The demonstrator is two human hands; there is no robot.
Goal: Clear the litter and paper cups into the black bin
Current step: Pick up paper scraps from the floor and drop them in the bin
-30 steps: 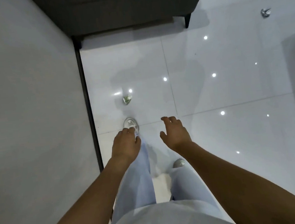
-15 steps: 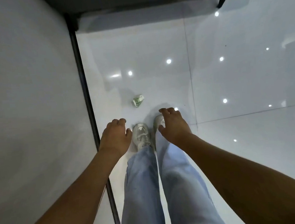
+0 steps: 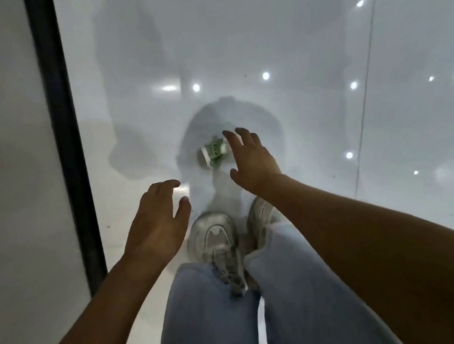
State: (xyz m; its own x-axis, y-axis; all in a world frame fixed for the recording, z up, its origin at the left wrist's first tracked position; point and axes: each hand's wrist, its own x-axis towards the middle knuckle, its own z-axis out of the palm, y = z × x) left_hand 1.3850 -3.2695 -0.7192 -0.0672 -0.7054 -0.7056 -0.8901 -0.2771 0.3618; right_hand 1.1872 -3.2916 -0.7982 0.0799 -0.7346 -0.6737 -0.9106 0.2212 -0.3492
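Glossy white floor tiles (image 3: 277,44) spread beneath me, dotted with reflected ceiling lights, with a dark vertical strip (image 3: 63,136) along a pale wall at nine o'clock. My left hand (image 3: 156,222) hovers with fingers spread loose and holding nothing, above my grey sneakers (image 3: 212,239) and blue jeans (image 3: 205,311). At twelve o'clock a crumpled green-and-white paper cup (image 3: 213,153) lies on the floor. My right hand (image 3: 249,161) hangs beside it, fingers spread, not gripping.

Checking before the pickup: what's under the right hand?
The crumpled green-and-white litter lies on the white floor, partly under the open right hand. Its right edge is covered by the fingers.
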